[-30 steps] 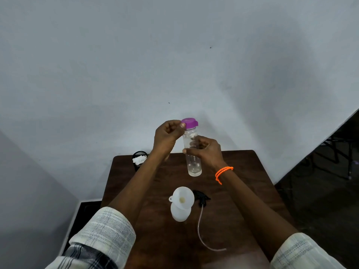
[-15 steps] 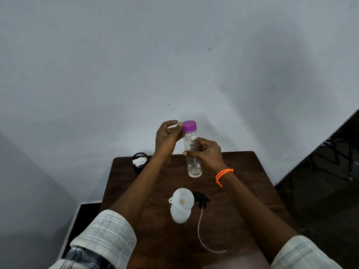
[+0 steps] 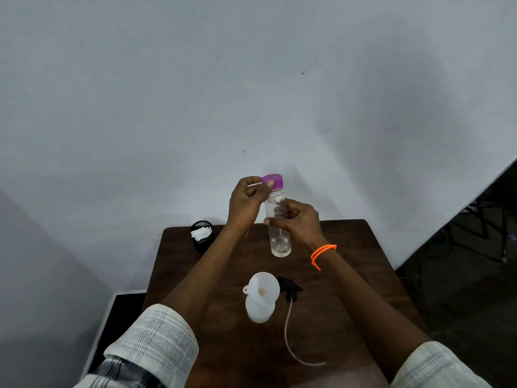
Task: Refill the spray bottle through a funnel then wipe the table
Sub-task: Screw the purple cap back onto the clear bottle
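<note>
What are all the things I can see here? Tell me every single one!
Clear bottle: one, see-through, held up over the far part of the table.
Cap: one, purple, on top of the clear bottle.
Funnel: one, white, sitting in the mouth of the white bottle.
White bottle: one, mid-table, nearer the person.
Sprayer head: one, black, lying right of the funnel, with a thin pale tube trailing toward the person.
Black cup: one, far left corner, white crumpled stuff inside.
Table: one, dark brown.
Bracelet: orange, right wrist.
Left hand: fingers on the cap.
Right hand: gripping the clear bottle.
</note>
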